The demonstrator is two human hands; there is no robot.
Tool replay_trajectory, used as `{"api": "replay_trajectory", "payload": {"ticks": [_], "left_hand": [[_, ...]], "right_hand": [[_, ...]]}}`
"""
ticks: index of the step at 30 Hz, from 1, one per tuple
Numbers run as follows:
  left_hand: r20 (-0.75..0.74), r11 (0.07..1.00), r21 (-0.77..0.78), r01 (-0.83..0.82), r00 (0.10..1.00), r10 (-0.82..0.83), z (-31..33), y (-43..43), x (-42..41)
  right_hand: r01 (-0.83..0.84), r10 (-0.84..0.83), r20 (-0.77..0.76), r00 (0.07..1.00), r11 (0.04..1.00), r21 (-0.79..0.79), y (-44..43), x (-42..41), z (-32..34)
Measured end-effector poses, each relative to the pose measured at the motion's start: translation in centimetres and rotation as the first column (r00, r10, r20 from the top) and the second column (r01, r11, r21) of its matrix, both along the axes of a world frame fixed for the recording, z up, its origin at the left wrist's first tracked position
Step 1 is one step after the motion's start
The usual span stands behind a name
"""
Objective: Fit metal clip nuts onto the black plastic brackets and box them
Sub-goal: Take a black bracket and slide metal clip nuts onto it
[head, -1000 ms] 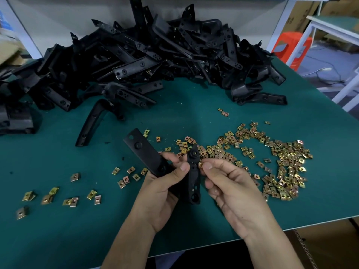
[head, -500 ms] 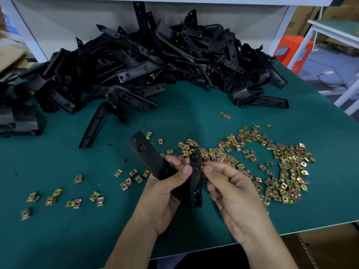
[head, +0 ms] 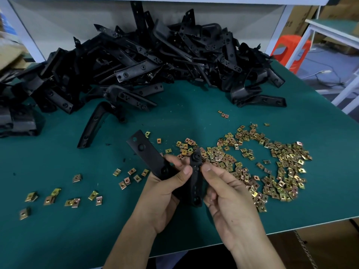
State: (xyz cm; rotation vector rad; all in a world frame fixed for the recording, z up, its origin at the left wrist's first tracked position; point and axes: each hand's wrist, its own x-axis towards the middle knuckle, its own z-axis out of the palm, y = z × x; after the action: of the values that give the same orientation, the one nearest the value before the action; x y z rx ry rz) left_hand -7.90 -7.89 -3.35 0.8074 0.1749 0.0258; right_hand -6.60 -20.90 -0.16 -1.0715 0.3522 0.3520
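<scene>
The left hand (head: 165, 193) is curled round the bend of a black plastic bracket (head: 195, 183), holding it just above the near middle of the green table (head: 58, 239). Its thumb lies flat against the left side of the bracket's upright arm, with the fingers wrapped behind. The bracket's other arm sticks out far and left past the knuckles.

The right hand (head: 235, 199) pinches the same upright arm from the right. Its thumb tip presses the arm's right edge, and its fingers are bent in behind. The two thumb tips are almost level, with only the narrow arm between them. Whether a nut sits under the right thumb cannot be told.

The big spread of clip nuts (head: 287, 166) lies on the table just right of and beyond the hands. A few loose nuts (head: 73, 202) lie to the left. The heap of brackets (head: 155, 61) fills the far side.
</scene>
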Motion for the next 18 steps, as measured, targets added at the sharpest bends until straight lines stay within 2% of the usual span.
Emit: {"api": "replay_trajectory", "payload": {"ticks": [9,18], "left_hand": [[0.030,1.000,0.012,0.027,0.999,-0.028,-0.1,0.0,0.0],[0.068,0.999,0.044,0.020,0.997,-0.023,-0.6,-0.2,0.1]], "right_hand": [[-0.037,0.037,0.037,0.999,0.999,-0.020,-0.3,-0.3,0.8],[0.094,-0.092,0.088,0.992,0.996,-0.013,1.0,-1.5,0.6]]}}
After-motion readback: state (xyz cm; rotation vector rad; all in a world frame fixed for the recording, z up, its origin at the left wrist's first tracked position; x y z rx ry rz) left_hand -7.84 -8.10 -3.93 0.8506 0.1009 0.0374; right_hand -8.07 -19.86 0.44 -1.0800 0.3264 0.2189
